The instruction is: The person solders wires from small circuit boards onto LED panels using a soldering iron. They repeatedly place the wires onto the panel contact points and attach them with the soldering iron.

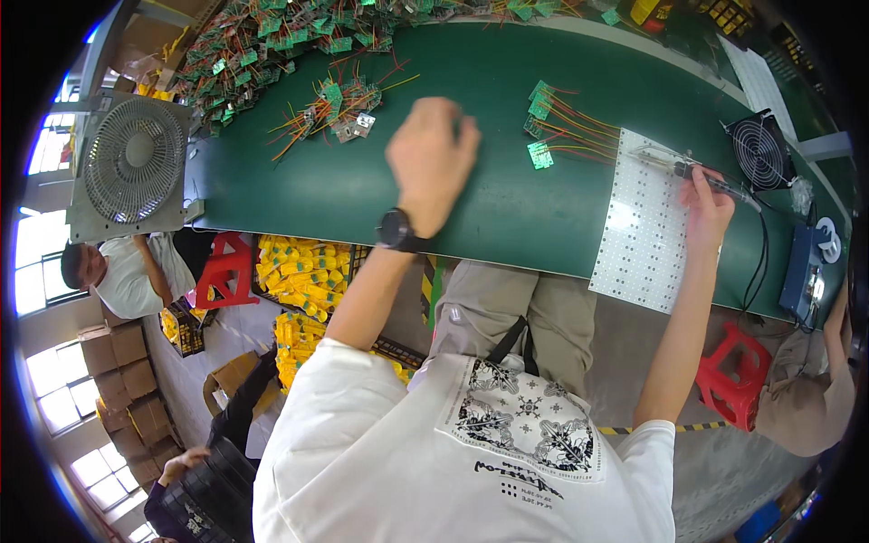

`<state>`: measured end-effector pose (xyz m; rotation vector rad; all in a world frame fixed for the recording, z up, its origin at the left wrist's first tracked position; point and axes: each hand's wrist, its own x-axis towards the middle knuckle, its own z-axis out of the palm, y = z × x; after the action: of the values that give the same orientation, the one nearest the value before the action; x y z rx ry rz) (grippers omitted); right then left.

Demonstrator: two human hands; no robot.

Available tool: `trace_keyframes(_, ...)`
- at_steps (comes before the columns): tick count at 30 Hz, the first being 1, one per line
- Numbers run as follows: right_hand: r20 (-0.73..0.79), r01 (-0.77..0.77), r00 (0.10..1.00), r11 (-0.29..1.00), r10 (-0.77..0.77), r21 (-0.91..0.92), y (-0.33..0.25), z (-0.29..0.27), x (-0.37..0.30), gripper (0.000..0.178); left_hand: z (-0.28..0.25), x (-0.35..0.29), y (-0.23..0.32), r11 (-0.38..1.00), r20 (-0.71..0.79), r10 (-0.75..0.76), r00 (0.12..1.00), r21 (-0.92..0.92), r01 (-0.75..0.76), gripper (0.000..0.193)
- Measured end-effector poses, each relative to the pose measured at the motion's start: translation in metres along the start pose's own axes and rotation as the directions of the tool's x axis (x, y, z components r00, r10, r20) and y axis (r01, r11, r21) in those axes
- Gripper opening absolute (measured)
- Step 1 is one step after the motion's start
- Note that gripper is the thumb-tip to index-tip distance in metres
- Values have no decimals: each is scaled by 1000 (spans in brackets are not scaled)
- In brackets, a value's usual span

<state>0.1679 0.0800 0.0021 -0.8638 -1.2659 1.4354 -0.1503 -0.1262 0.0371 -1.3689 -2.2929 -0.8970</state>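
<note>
My left hand (433,158), slightly smeared, is held over the green table with its fingers curled in; what they hold, if anything, is hidden. A black watch is on that wrist. To its left lies a small pile of circuit boards (342,107) with red and yellow wires. My right hand (707,210) is closed around a soldering iron (720,185), its tip pointing left over a white perforated sheet (638,231). Left of the sheet, several green circuit boards (540,104) lie in a row, their wires reaching toward the sheet's edge.
A large heap of wired boards (262,54) covers the table's far left. A grey fan (136,158) stands at the left end. At the right are a small black fan (761,151) and a blue box (804,271). Crates of yellow parts (303,271) sit below; other people are nearby.
</note>
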Motion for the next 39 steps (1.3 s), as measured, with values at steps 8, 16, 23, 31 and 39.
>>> trace_keyframes(8,65,-4,998,999,2,32,1,0,1,18,-38,8,-105,828,-13,-268,963,508,237,38)
trace_keyframes(16,39,-10,999,1000,9,15,0,0,0,18,-73,-8,-128,891,138,-452,881,125,437,30)
trace_keyframes(23,-13,-35,999,998,36,57,2,-5,3,19,-107,-45,-99,262,547,-556,626,-600,756,28)
trace_keyframes(31,27,-17,1000,997,15,79,3,-4,3,19,-105,-71,-98,285,602,-539,590,-529,799,22)
trace_keyframes(39,25,-4,1000,997,2,75,0,0,1,18,-94,-87,-111,464,523,-515,679,-496,734,21)
